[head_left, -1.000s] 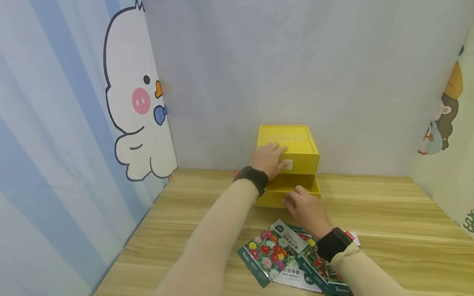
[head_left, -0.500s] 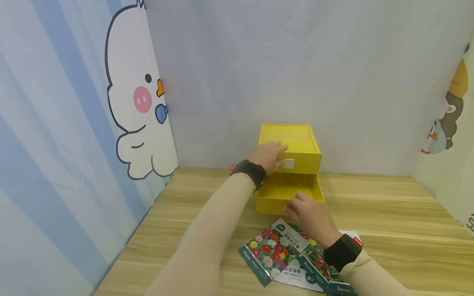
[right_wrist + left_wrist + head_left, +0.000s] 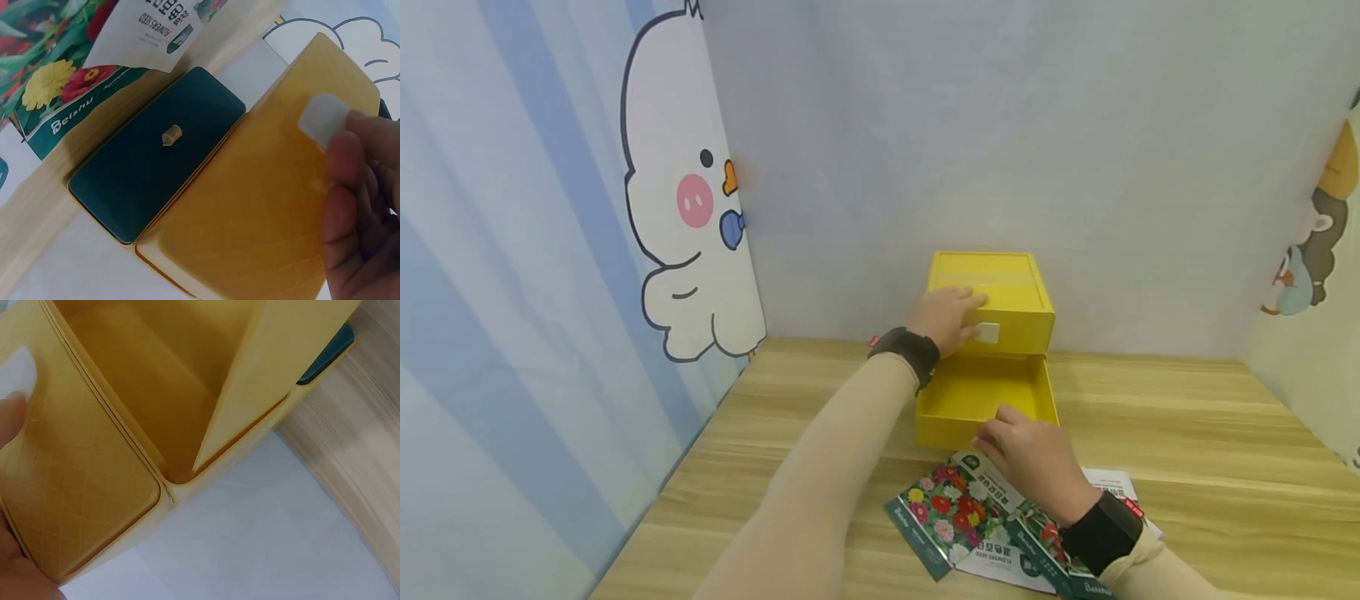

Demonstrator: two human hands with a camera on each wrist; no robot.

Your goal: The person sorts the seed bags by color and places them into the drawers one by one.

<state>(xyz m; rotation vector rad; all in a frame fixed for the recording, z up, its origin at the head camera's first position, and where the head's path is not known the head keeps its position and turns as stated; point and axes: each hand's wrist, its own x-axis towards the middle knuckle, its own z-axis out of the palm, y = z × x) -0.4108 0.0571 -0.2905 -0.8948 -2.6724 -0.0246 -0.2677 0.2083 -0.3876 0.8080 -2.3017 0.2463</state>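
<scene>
Right grip (image 3: 1030, 458) pinches the white tab (image 3: 324, 117) of the lower drawer (image 3: 951, 432), which juts out above the surface (image 3: 1165, 417); left grip (image 3: 946, 321) rests uncurled on the yellow cabinet (image 3: 996, 282). We judge drawer-opening in hand; next calls for freeing the tab.

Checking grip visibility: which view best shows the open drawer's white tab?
Right wrist: the white tab shows clearly, pinched by the right hand. In the head view that hand hides it; left wrist shows the open drawer, not its tab.
</scene>
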